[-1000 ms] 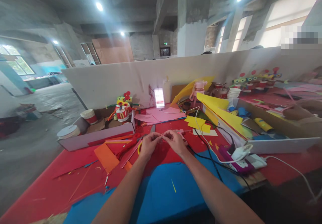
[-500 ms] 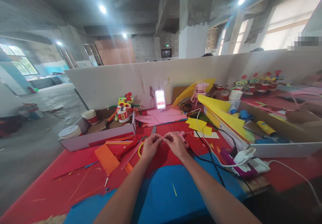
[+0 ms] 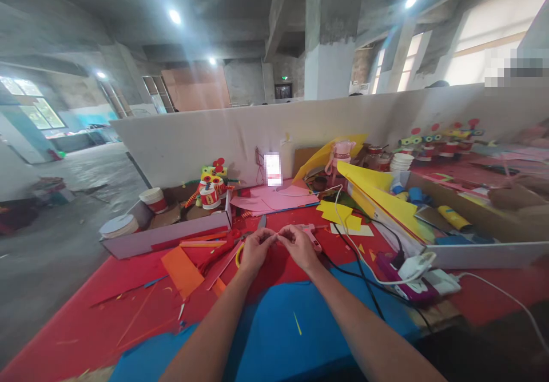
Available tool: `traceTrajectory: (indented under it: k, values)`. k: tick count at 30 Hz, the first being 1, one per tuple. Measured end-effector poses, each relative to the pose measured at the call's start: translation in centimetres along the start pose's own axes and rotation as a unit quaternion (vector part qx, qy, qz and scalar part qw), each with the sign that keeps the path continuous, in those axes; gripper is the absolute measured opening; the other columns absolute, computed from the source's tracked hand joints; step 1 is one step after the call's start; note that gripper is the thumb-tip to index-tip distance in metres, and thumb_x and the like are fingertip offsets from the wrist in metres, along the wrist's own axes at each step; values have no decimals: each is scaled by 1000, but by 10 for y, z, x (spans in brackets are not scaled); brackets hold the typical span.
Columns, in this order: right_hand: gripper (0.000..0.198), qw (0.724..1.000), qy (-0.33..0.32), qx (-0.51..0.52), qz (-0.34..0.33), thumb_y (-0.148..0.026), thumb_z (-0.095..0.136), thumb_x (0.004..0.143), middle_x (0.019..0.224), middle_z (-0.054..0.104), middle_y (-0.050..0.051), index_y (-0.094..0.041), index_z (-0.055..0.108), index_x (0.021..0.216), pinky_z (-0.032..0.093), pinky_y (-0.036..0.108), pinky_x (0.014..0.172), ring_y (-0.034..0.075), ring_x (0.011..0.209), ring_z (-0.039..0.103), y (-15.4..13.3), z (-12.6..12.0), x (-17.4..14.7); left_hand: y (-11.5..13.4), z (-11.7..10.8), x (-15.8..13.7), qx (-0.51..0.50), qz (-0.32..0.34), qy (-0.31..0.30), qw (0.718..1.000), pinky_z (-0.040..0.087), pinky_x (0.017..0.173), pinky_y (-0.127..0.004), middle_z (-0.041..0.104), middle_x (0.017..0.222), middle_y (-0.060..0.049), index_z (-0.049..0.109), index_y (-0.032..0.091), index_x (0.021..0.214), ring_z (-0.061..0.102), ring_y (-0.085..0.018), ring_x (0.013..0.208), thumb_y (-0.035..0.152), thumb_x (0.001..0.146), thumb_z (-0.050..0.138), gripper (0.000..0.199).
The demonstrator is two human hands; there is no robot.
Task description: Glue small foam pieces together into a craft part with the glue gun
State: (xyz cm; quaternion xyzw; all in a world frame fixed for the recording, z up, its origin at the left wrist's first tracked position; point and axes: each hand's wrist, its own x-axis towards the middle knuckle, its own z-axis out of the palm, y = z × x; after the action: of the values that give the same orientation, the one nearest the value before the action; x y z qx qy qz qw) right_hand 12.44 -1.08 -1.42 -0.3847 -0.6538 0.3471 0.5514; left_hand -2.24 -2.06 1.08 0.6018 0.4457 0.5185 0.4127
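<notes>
Over the red table cover (image 3: pixel 146 313), my left hand (image 3: pixel 258 249) and my right hand (image 3: pixel 297 246) meet fingertip to fingertip. Both are closed in a pinch, and whatever lies between the fingers is too small or hidden to name. Just right of my right hand lies a pink glue gun (image 3: pixel 315 239), partly covered by the hand. Scissors with a yellow handle (image 3: pixel 239 255) are beside my left hand, their blade pointing away. Pink paper sheets (image 3: pixel 278 198) lie beyond the hands, and an orange paper piece (image 3: pixel 183 270) is to the left.
A box (image 3: pixel 171 233) with paper-cup figures (image 3: pixel 210 190) stands at the left. On the right are yellow sheets (image 3: pixel 381 196), a box of coloured rolls (image 3: pixel 493 250) and a purple power strip (image 3: pixel 412 285) with trailing cables. Blue material (image 3: pixel 300 330) covers the near edge. A white partition (image 3: pixel 206 130) rises behind.
</notes>
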Motion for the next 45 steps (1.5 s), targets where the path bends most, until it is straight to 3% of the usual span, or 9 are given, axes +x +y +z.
traceTrajectory:
  k: [8, 11, 15, 25, 34, 38, 45]
  values:
    - [13, 998, -1, -69, -7, -32, 58, 82, 75, 67, 3, -21, 61, 76, 50, 31, 69, 19, 72, 63, -6, -8, 2, 3, 3, -2, 20, -3, -10, 1000, 43, 59, -24, 67, 66, -1, 70, 16, 76, 58, -14, 60, 39, 70, 73, 23]
    - [13, 999, -1, -37, 13, -34, 61, 80, 76, 69, 4, -21, 63, 79, 51, 31, 69, 19, 72, 64, -3, -7, 2, 5, 3, -2, 30, 1, -4, 1000, 43, 58, -23, 66, 61, 0, 70, 16, 72, 57, -13, 58, 36, 69, 72, 20]
    - [19, 999, 0, 39, 16, -39, 63, 79, 77, 69, 3, -20, 63, 83, 52, 29, 68, 18, 71, 65, 0, -3, 2, 3, 3, -1, -36, -22, 2, 999, 44, 59, -23, 65, 61, 0, 68, 16, 72, 58, -12, 57, 35, 68, 73, 20]
    - [21, 1000, 0, 26, 15, -40, 61, 81, 76, 68, 3, -19, 62, 82, 52, 29, 67, 17, 70, 64, -4, -3, 1, 0, 3, -1, -82, -38, -14, 996, 47, 60, -23, 66, 64, 0, 67, 16, 73, 60, -13, 58, 37, 65, 76, 24]
    - [8, 987, 61, -140, -53, -25, 55, 86, 82, 71, 4, -23, 62, 85, 52, 33, 74, 21, 79, 67, -6, -8, -1, -2, 5, -2, -18, -31, -13, 999, 42, 55, -22, 63, 56, 0, 67, 17, 65, 54, -12, 52, 41, 71, 70, 25]
    - [9, 985, 39, -151, -80, -20, 53, 86, 85, 71, 5, -23, 62, 85, 53, 33, 76, 20, 81, 67, -9, -5, -3, 0, 5, -3, -24, -38, -24, 999, 43, 56, -23, 67, 61, -2, 73, 16, 74, 56, -13, 55, 45, 74, 67, 30]
    - [13, 988, 24, -120, -99, -18, 53, 85, 90, 72, 6, -23, 64, 87, 53, 36, 79, 22, 87, 66, -15, -3, -4, 3, 4, -3, -63, -56, -13, 996, 45, 60, -24, 70, 68, -4, 73, 15, 83, 58, -14, 60, 42, 66, 75, 32]
